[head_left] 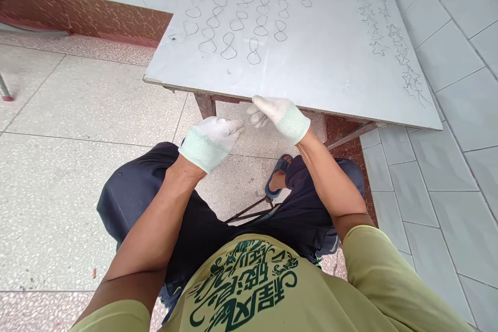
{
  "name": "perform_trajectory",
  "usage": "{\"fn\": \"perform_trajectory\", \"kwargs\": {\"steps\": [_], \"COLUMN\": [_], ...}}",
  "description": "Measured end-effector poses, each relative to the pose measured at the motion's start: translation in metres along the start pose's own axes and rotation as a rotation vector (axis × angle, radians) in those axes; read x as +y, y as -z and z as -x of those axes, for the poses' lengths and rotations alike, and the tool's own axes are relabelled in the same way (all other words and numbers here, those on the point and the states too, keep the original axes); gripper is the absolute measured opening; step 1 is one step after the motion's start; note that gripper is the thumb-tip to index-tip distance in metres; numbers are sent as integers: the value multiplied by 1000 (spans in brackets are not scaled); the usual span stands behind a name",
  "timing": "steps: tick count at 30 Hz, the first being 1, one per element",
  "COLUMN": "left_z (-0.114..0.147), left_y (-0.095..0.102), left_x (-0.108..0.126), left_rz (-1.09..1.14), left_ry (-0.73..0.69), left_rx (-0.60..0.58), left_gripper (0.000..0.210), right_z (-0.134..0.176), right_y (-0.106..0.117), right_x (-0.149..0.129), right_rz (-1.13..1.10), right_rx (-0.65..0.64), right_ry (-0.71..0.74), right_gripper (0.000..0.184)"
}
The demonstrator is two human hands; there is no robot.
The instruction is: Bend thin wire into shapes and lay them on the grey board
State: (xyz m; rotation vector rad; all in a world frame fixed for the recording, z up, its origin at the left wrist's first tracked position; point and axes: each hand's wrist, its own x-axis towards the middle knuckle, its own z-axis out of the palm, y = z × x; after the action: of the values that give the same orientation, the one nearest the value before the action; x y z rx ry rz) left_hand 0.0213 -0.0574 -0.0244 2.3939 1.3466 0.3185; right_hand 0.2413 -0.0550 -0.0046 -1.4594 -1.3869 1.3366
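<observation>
My left hand (213,137), in a white glove with a pale green cuff, is below the front edge of the table. Its fingers are curled together and point right. My right hand (272,113), gloved alike, is just beside that edge, thumb on top and fingers bent. A small gap separates the two hands. Anything thin between the fingers cannot be made out. On the white tabletop (311,62) lie rows of thin wire pieces bent into figure-eight loops (253,52). Star-shaped wire pieces (378,47) lie in columns along the right side.
A tiled wall (443,150) stands close on the right. Under the table are a wooden leg (205,105) and a diagonal brace (350,136). My knees (132,192) spread below, with a sandalled foot (278,179) on the speckled floor (70,192). A metal leg (4,88) shows far left.
</observation>
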Motion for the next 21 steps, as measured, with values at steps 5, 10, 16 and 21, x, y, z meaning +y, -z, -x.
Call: {"fn": "perform_trajectory", "kwargs": {"steps": [5,10,16,21], "left_z": [2,2,0,0], "left_y": [4,0,-7,-8], "left_x": [8,10,3,0], "left_rz": [-116,-117,77,204], "left_ry": [21,89,115,143], "left_rx": [-11,36,153,170], "left_gripper": [36,36,32,33], "right_z": [0,-1,11,12], "right_y": [9,15,24,24], "right_x": [0,5,-6,-5], "right_rz": [32,270,414,434], "right_rx": [-35,-91,-77,-59], "right_ry": [8,68,141,155], "right_gripper": [51,48,42,37]}}
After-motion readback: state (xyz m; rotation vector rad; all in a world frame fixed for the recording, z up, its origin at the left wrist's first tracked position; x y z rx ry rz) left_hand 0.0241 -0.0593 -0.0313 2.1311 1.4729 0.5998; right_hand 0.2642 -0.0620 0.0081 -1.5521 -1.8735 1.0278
